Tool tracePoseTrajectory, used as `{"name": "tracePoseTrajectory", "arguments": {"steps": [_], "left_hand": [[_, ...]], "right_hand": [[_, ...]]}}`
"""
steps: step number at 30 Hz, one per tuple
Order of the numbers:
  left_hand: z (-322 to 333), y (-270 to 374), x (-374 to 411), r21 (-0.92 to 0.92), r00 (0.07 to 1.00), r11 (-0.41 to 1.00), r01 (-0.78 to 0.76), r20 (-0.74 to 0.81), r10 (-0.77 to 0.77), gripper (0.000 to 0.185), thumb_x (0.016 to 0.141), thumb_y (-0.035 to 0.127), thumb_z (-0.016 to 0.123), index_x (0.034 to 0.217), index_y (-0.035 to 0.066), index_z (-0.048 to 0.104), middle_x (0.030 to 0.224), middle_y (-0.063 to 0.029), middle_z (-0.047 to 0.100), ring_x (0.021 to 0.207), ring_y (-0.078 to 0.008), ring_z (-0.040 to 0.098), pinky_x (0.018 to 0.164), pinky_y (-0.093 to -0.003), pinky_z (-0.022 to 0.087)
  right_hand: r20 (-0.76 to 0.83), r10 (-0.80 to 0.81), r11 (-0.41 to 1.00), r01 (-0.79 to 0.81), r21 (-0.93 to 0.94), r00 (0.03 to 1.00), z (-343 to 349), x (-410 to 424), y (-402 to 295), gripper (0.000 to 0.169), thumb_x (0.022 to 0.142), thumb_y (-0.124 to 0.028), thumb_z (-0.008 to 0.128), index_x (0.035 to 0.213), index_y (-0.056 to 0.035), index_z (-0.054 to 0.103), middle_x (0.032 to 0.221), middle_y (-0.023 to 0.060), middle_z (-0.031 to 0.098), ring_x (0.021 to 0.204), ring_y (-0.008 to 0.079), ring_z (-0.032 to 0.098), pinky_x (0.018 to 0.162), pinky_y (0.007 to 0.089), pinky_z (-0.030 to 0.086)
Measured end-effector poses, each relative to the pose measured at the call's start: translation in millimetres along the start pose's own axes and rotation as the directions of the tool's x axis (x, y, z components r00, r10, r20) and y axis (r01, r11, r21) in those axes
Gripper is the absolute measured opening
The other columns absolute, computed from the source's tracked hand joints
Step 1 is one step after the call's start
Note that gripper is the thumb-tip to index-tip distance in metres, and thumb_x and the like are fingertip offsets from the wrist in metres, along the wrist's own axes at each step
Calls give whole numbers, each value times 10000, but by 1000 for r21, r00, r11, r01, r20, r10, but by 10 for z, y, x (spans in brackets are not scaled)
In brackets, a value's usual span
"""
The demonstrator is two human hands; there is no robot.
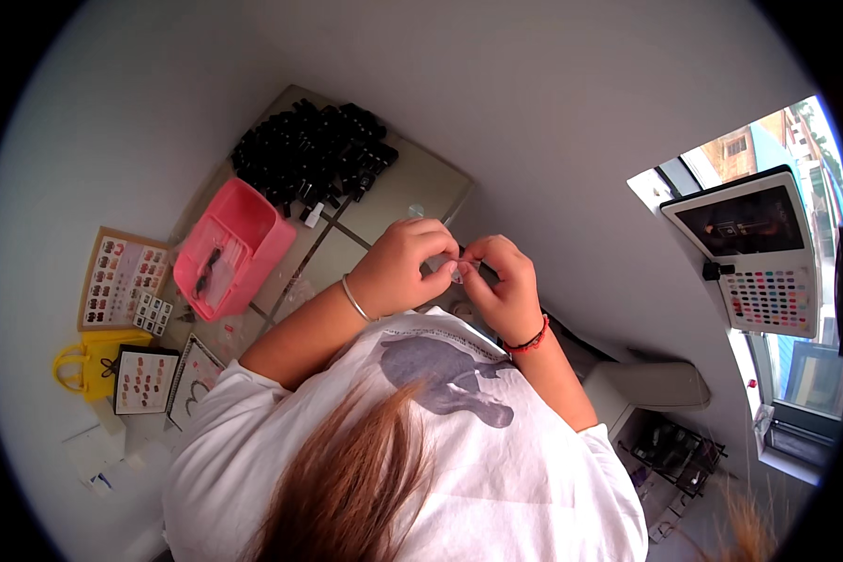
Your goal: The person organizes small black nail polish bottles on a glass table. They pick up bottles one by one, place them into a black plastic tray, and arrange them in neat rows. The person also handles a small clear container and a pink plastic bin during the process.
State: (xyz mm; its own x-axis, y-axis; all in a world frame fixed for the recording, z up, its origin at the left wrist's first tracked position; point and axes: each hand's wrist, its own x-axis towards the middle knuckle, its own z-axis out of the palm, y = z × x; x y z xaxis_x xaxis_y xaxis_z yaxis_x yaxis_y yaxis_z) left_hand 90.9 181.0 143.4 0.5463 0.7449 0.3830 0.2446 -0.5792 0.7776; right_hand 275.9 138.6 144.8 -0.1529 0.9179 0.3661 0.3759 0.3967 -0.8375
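In front of my chest, both hands meet at a small piece of clear plastic (456,276). My left hand (416,265), with a silver bangle at the wrist, pinches it between thumb and index finger. From the other side, the thumb and index finger of my right hand (500,282) grip it too; a red and black bracelet circles that wrist. The fingers cover much of the plastic, so its exact kind cannot be told. Beyond my left hand, a small white bottle (314,215) lies beside a heap of black nail polish bottles (309,151).
A pink plastic caddy (256,218) holding dark-framed glasses (209,272) stands at left on the tabletop (379,175). Colour sample boards (123,270) and a yellow bag (105,358) lie further left. At right, an open swatch book (766,281) leans by the window, above a grey padded seat (653,385).
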Motion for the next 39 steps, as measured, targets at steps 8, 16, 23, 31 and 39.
{"name": "tracePoseTrajectory", "arguments": {"steps": [8,16,23,31,39], "left_hand": [[-102,-17,-203,113,996,993,-18,-82,27,55,761,74,667,756,69,612,783,-48,618,753,-249,580,737,-368,444],[-312,-4,-535,295,980,946,131,-185,-78,120,760,130,727,717,73,631,737,-55,605,734,-267,578,729,-378,449],[-432,43,-783,267,956,933,243,-227,-184,205,739,191,760,691,58,611,703,-80,594,675,-287,574,622,-381,459],[-590,-224,-1191,320,914,876,360,-308,-262,266,740,221,777,669,48,587,677,-98,580,653,-289,571,578,-386,442],[-1746,-957,-1893,369,471,301,879,-769,-433,181,843,238,674,880,62,661,839,-158,669,763,-333,641,682,-429,498]], "right_hand": [[66,-59,998,58,15,996,143,47,14,85,731,26,669,785,-24,627,785,93,645,741,272,604,704,344,481],[194,-138,990,137,18,971,317,202,17,96,713,20,703,766,-34,644,755,84,641,734,275,607,735,352,477],[327,-122,993,114,41,937,467,318,32,90,708,-4,739,764,-37,677,722,94,623,691,284,592,671,349,475],[344,-50,989,0,146,937,594,329,113,195,740,-47,757,924,-26,695,892,109,679,833,242,643,734,325,488],[315,265,954,-295,51,911,156,377,760,188,851,-84,686,1025,-14,672,961,71,677,894,167,618,787,298,475]]}}
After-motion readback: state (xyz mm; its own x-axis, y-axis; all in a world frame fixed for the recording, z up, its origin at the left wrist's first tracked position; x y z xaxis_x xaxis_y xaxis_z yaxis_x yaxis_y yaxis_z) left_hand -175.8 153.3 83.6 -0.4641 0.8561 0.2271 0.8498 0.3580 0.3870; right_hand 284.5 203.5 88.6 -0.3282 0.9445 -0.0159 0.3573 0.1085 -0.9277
